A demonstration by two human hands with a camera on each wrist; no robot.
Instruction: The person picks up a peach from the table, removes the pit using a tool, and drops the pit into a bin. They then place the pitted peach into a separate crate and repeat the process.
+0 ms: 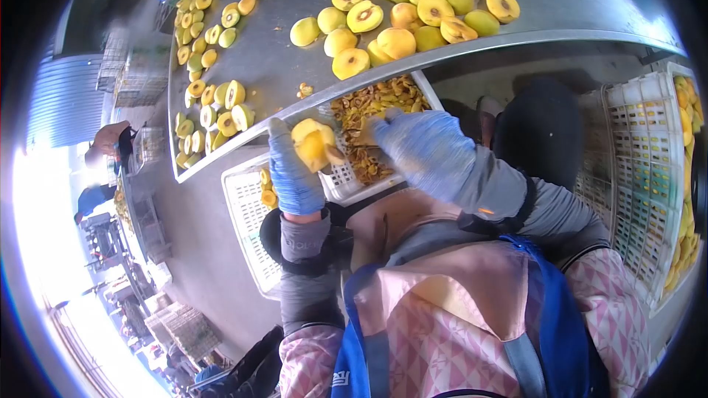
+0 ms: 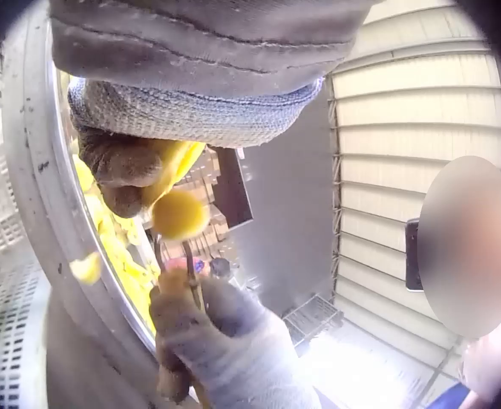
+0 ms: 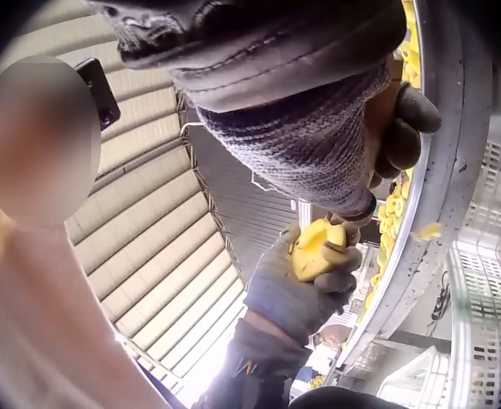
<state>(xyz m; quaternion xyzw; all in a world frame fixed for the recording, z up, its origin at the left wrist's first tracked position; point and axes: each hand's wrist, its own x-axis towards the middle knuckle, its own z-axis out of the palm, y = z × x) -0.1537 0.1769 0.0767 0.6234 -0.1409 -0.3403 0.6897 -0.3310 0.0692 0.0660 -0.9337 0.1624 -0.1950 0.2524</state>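
just left of centre in the head view, the left hand (image 1: 296,180) grasps a yellow fruit (image 1: 311,144); the right hand (image 1: 428,151), to its right, grips a metal-pronged tool (image 2: 190,260). caution: a slip on moist fruit may drive the tool into the left hand. a loosened grasp may drop the yellow fruit among the brown scraps (image 1: 361,109) nearby.

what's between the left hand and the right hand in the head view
In the head view, the yellow fruit held in the left hand, then orange-brown scraps seen below, before the right hand.
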